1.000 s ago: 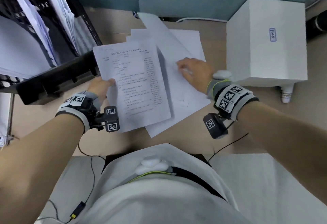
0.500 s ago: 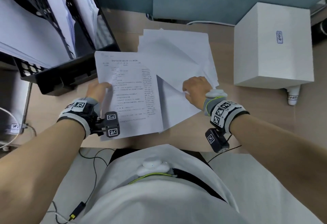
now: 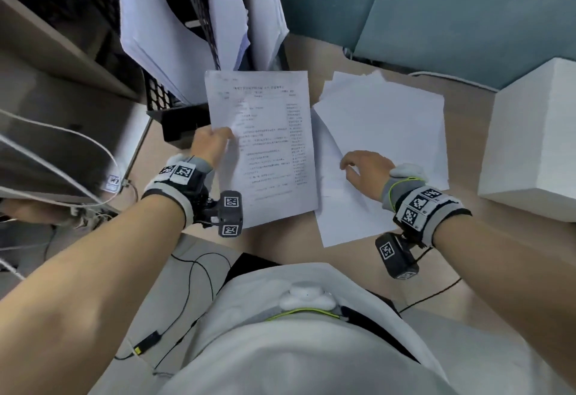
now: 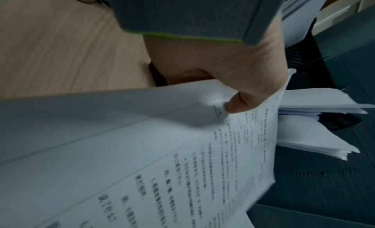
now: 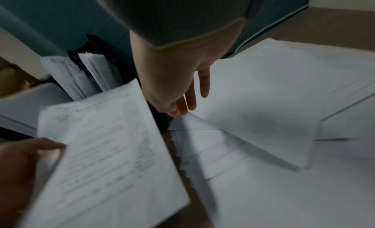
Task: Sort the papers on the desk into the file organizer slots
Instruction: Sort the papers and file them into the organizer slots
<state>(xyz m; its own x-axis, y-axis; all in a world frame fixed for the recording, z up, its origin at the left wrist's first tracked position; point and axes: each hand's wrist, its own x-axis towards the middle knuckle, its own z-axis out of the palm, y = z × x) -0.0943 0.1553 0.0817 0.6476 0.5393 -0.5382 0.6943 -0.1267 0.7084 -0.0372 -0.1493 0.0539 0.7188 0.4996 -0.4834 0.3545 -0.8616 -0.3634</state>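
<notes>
Head view: left hand (image 3: 212, 145) pinches a printed sheet (image 3: 265, 145) beside the black organizer (image 3: 184, 120); right hand (image 3: 367, 173) rests, fingers loose, on loose papers (image 3: 389, 120).

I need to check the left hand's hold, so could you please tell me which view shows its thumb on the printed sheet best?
The left wrist view: the thumb presses the printed sheet close up. The other two views show it small.

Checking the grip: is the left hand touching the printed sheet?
Touching. The left wrist view shows the left hand pinching the printed sheet, thumb on top.
</notes>
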